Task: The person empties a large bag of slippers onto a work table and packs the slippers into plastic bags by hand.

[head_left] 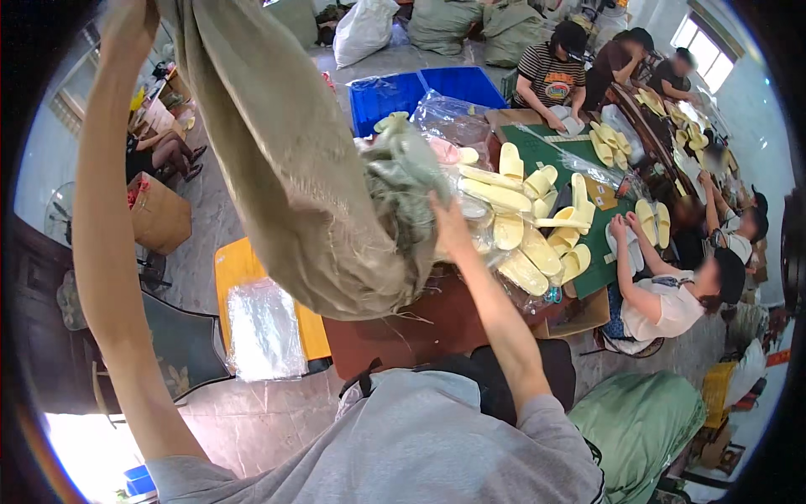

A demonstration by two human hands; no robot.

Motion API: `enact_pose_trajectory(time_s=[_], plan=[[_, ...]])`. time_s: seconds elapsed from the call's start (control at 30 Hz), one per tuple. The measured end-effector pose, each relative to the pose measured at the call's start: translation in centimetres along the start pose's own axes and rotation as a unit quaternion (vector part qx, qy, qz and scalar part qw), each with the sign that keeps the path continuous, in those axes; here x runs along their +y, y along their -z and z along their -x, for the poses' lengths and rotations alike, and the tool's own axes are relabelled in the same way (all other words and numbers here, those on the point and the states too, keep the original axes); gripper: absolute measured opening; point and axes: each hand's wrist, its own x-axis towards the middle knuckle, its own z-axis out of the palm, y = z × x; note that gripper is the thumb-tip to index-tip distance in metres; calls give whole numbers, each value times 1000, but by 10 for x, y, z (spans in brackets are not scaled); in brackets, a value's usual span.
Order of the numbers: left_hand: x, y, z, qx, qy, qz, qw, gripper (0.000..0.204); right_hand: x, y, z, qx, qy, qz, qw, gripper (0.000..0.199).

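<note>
A large olive-green woven sack hangs stretched across the front of me, its frayed edge trailing loose threads. High at the upper left, my left hand is closed on one end of the sack, partly cut off by the picture's edge. My right hand grips a bunched, crumpled part of the cloth above the table. Just right of it lies a heap of pale yellow slippers, some in clear plastic. The sack hides part of the brown table.
A blue bin stands beyond the table. Clear plastic bags lie on a yellow stool to the left. A co-worker in white sits at right; several others work along the far tables. A green sack bulges at lower right.
</note>
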Motion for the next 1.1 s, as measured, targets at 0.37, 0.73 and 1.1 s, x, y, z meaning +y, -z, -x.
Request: enact_pose_trajectory(time_s=[0.37, 0.73, 1.1], plan=[[-33, 2, 152, -316, 23, -89, 944, 23, -68, -106, 61, -110, 234, -83, 962, 97], [-10, -23, 247, -490, -105, 101, 859, 49, -74, -95, -17, 18, -140, -486, 862, 56], [-255, 170, 530, -221, 460, -150, 847, 114, -57, 95, -39, 223, -8, -325, 919, 50]])
